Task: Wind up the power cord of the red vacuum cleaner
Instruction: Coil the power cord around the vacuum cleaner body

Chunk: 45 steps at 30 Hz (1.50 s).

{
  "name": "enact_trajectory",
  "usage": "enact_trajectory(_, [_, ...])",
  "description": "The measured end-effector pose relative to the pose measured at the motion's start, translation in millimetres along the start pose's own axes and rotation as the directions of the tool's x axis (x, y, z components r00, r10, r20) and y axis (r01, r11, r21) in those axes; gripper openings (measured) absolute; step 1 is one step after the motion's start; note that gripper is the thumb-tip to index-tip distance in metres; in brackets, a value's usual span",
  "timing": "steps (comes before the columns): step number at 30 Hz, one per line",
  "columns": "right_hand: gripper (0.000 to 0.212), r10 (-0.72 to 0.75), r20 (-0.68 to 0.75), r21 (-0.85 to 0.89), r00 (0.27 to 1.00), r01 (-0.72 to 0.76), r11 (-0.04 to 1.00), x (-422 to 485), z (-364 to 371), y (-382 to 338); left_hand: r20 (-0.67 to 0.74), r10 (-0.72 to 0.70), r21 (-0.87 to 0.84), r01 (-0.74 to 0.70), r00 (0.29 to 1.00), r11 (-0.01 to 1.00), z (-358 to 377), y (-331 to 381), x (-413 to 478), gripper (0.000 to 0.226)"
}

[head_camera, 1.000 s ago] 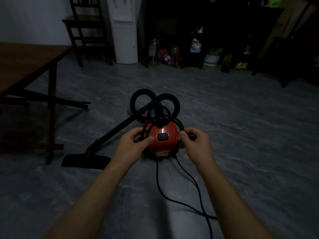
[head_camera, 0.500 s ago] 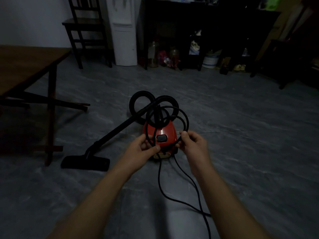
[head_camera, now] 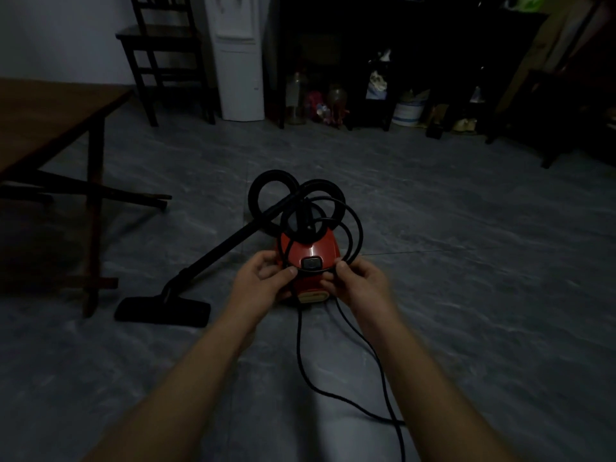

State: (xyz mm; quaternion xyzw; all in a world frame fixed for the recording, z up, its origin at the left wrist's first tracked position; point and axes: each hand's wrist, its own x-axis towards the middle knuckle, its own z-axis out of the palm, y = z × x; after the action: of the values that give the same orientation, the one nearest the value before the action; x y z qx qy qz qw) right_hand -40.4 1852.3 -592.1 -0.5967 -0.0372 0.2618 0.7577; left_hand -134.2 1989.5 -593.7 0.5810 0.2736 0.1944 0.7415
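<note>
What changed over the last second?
The left hand and right hand kept gripping the power cord and moved closer together before the red vacuum. The cord loop now bulges wider to the right. Vacuum, wand and floor nozzle stayed put; slack cord still trails toward the person.

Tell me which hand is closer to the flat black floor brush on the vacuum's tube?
Left. The left hand holds the thin black power cord right of the flat black floor brush; the right hand pinches it farther right, across the red vacuum cleaner.
</note>
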Motion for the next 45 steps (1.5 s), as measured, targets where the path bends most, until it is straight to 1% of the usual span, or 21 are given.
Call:
enact_trajectory(4, [0.014,0.027,0.013,-0.046,1.0,-0.027,0.999,0,-1,2,-0.048,0.019,-0.067,-0.022,0.999,0.998,1,-1,3,0.024])
enact_trajectory(8, [0.008,0.026,-0.015,-0.204,1.0,-0.029,0.979,3,-6,6,-0.072,0.069,-0.012,-0.07,0.995,0.997,2,-1,5,0.027])
enact_trajectory(11, [0.006,-0.03,-0.048,-0.31,0.998,0.013,0.951,7,-9,9,-0.05,0.095,0.039,-0.093,0.994,0.995,1,2,6,0.029])
enact_trajectory(14, [0.005,-0.12,-0.05,-0.396,0.992,0.09,0.914,7,-11,7,-0.043,0.125,0.079,-0.121,0.991,0.99,-1,3,7,0.031])
enact_trajectory(17, [0.021,-0.168,-0.061,-0.465,0.984,0.121,0.877,6,-13,4,-0.014,0.142,0.139,-0.139,0.99,0.98,-5,3,8,0.028])
enact_trajectory(20, [0.043,-0.209,-0.1,-0.518,0.973,0.129,0.846,10,-17,5,0.024,0.179,0.261,-0.179,0.983,0.948,-10,3,11,0.027])
enact_trajectory(21, [0.046,-0.237,-0.107,-0.546,0.966,0.142,0.826,11,-19,5,0.042,0.2,0.306,-0.203,0.979,0.93,-12,3,11,0.028])
enact_trajectory(23, [0.045,-0.293,-0.108,-0.613,0.95,0.169,0.772,13,-23,5,0.087,0.224,0.386,-0.24,0.971,0.89,-15,0,13,0.026])
enact_trajectory(26, [0.047,-0.362,-0.068,-0.745,0.93,0.194,0.638,13,-27,6,0.142,0.242,0.486,-0.281,0.96,0.828,-19,-6,17,0.026])
enact_trajectory(28, [0.056,-0.402,-0.048,-0.783,0.914,0.216,0.583,14,-29,7,0.178,0.247,0.523,-0.304,0.953,0.797,-21,-7,19,0.026])
enact_trajectory(30, [0.06,-0.431,-0.018,-0.802,0.902,0.245,0.545,13,-30,5,0.238,0.228,0.576,-0.326,0.944,0.75,-22,-9,18,0.027])
enact_trajectory(32, [0.055,-0.441,0.043,-0.809,0.897,0.289,0.511,14,-29,2,0.307,0.171,0.632,-0.335,0.936,0.699,-22,-13,16,0.029])
enact_trajectory(35, [0.043,-0.397,0.204,-0.81,0.895,0.383,0.445,12,-25,3,0.358,0.108,0.694,-0.341,0.928,0.634,-20,-17,14,0.028])
enact_trajectory(37, [0.037,-0.357,0.258,-0.812,0.898,0.402,0.423,10,-24,4,0.352,0.103,0.679,-0.33,0.93,0.656,-18,-15,12,0.027])
enact_trajectory(41, [0.031,-0.345,0.261,-0.826,0.901,0.394,0.403,9,-27,-1,0.274,0.146,0.58,-0.284,0.951,0.764,-18,-8,12,0.027])
enact_trajectory(43, [0.026,-0.326,0.275,-0.844,0.905,0.39,0.369,8,-27,-2,0.235,0.164,0.529,-0.267,0.958,0.805,-17,-6,10,0.026])
enact_trajectory(45, [0.018,-0.292,0.292,-0.869,0.911,0.38,0.316,7,-25,0,0.233,0.179,0.51,-0.276,0.956,0.815,-15,-4,9,0.024])
